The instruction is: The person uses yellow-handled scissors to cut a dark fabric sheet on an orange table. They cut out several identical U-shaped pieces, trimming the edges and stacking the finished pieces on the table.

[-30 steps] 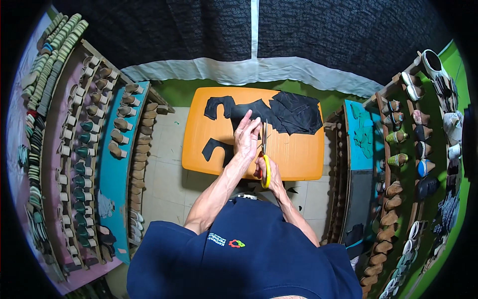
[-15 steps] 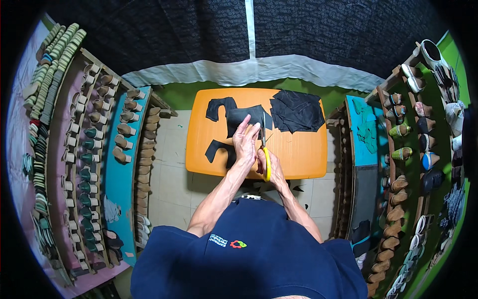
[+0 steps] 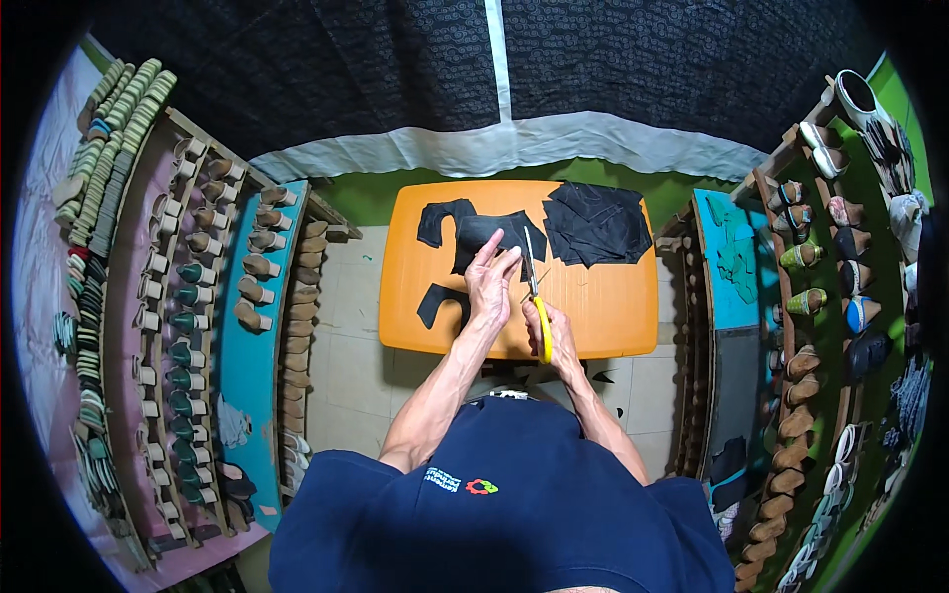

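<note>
Over the orange table, my left hand (image 3: 487,295) holds a black sheet piece (image 3: 486,237) by its near right part, with the fingers stretched over it and the thumb close by. My right hand (image 3: 558,341) is closed round the yellow handles of a pair of scissors (image 3: 544,321). The blades point away from me along the right side of the black piece; whether they touch it I cannot tell. A curved black cut piece (image 3: 432,223) lies to the far left, and another cut piece (image 3: 441,301) rests nearer, partly hidden by my left hand.
A heap of black pieces (image 3: 596,225) covers the far right of the orange table (image 3: 618,311). Racks of shoes and shoe forms (image 3: 188,346) line the left, with more shoe racks (image 3: 791,395) on the right. A dark curtain (image 3: 395,79) hangs behind.
My right hand and the scissors have moved slightly right, away from my left hand. The whole view has shifted a little. My left hand stays at the black piece.
</note>
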Available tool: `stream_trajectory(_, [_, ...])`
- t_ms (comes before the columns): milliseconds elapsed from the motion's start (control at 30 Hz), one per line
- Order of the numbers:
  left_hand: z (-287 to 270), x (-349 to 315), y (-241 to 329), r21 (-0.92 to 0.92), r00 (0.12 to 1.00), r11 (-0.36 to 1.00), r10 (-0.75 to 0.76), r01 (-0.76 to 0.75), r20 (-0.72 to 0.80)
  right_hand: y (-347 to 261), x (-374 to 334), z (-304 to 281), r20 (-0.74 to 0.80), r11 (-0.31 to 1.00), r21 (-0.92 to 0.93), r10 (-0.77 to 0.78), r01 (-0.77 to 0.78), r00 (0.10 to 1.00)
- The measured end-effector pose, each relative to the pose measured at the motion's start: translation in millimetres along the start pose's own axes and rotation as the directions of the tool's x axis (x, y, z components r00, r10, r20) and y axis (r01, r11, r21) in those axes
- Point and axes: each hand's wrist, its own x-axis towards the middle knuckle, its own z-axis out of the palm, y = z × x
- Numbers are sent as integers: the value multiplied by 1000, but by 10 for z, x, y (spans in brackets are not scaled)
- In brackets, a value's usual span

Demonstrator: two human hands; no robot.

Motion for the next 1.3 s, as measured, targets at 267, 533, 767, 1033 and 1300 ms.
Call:
stream_trajectory(267, [-64, 65, 97, 150, 998, 989, 2, -11, 60, -40, -32, -73, 23, 997, -78, 27, -25, 999])
stream_trajectory(533, [-104, 96, 198, 204, 992, 979, -35, 9, 122, -82, -87, -128, 27, 997, -67, 29, -27, 999])
stream_trajectory(767, [-142, 108, 141, 146, 998, 989, -20, 10, 66, -5, -84, -180, 56, 999, -37, 37, -35, 998])
stream_trajectory(1033, [-94, -10, 113, 253, 994, 967, -29, 2, 102, -10, 22, -195, 144, 995, -86, -29, 42, 989])
stream_trajectory(1300, [-83, -28, 84, 263, 994, 965, -41, 14, 99, -64, 90, -212, 143, 1000, -19, 19, -17, 989])
